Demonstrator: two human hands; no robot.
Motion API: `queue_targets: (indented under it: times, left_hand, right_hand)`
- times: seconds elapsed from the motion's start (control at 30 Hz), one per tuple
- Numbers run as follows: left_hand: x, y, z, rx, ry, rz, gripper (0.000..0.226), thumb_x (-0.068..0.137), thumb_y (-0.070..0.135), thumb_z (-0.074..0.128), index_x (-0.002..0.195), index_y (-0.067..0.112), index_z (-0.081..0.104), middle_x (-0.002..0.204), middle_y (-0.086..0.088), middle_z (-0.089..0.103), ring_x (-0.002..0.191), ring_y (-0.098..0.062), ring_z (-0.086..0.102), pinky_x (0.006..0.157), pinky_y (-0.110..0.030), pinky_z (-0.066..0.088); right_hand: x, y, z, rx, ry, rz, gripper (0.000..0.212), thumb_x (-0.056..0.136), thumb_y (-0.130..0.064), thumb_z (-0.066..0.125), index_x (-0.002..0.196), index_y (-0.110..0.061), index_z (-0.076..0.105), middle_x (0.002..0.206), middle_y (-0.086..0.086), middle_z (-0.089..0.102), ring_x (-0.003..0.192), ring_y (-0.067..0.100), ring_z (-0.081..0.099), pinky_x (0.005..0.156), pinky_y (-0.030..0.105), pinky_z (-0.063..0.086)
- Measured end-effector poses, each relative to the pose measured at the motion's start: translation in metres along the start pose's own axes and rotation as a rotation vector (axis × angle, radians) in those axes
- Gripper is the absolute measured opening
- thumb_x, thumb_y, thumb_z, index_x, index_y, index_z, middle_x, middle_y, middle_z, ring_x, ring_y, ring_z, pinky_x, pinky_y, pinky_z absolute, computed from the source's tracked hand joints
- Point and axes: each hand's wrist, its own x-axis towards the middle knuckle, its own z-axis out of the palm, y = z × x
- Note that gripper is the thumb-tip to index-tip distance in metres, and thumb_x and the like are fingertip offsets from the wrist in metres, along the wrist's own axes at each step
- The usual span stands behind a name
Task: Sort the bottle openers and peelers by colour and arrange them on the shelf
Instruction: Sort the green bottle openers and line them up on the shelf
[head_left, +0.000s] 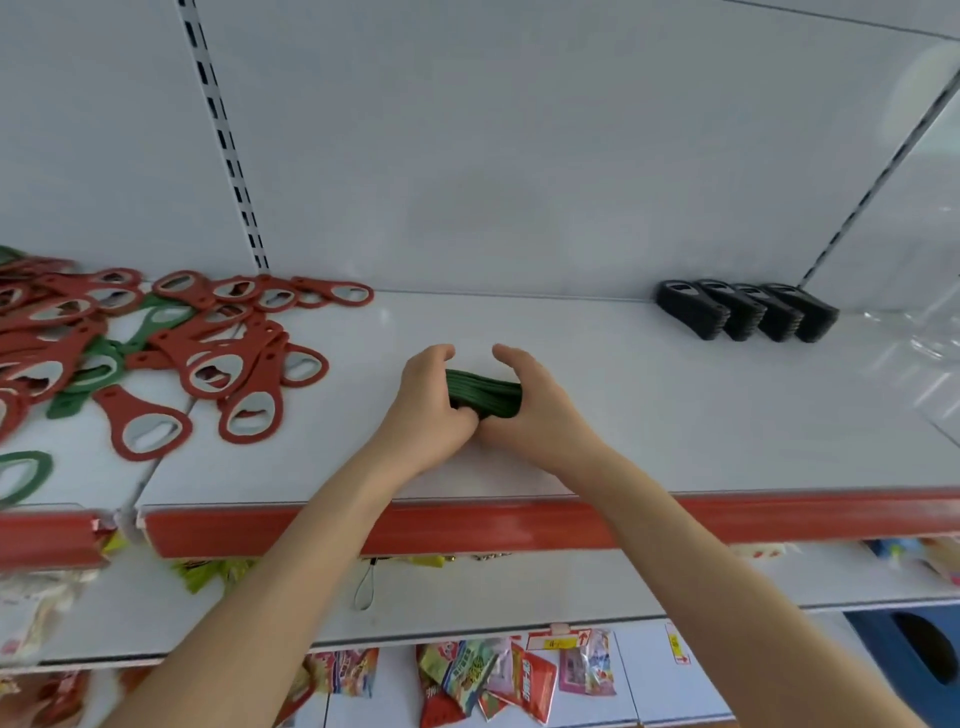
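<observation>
Hands: we clamp left hand (432, 410) and right hand (537, 413) round the green stack (484, 397).
Green stack: light, thin, probably slippery; hold both ends.

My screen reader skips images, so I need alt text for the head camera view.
A left hand and right hand together grip a stack of green openers on a white shelf. A mixed pile of red and green openers lies to the left; four black stacks stand at the back right.

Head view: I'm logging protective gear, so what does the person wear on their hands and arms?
Nothing that shows. The left hand and right hand have no gloves, rings or watch, and both forearms are sleeveless down to the frame's bottom edge.
</observation>
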Motion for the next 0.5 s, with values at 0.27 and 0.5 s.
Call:
queue_targets:
  times: [0.27, 0.5]
  left_hand:
    - [0.008, -0.006, -0.009, 0.104, 0.064, 0.111, 0.057, 0.089, 0.017, 0.058, 0.139, 0.006, 0.032, 0.132, -0.012, 0.044, 0.119, -0.020, 0.042, 0.077, -0.008, 0.022]
    - [0.014, -0.012, 0.001, 0.195, -0.020, 0.142, 0.056, 0.094, 0.007, 0.047, 0.142, 0.003, 0.019, 0.132, -0.017, 0.036, 0.119, -0.025, 0.043, 0.077, -0.009, 0.025]
  right_hand:
    - [0.003, 0.000, -0.019, -0.002, 0.046, -0.065, 0.040, 0.081, -0.005, 0.068, 0.120, -0.008, 0.059, 0.108, 0.001, 0.061, 0.100, 0.012, 0.056, 0.092, 0.022, 0.042]
    - [0.000, 0.003, -0.008, -0.315, -0.061, -0.056, 0.042, 0.095, -0.013, 0.048, 0.132, 0.001, 0.033, 0.131, 0.013, 0.039, 0.124, 0.029, 0.037, 0.093, 0.029, 0.028]
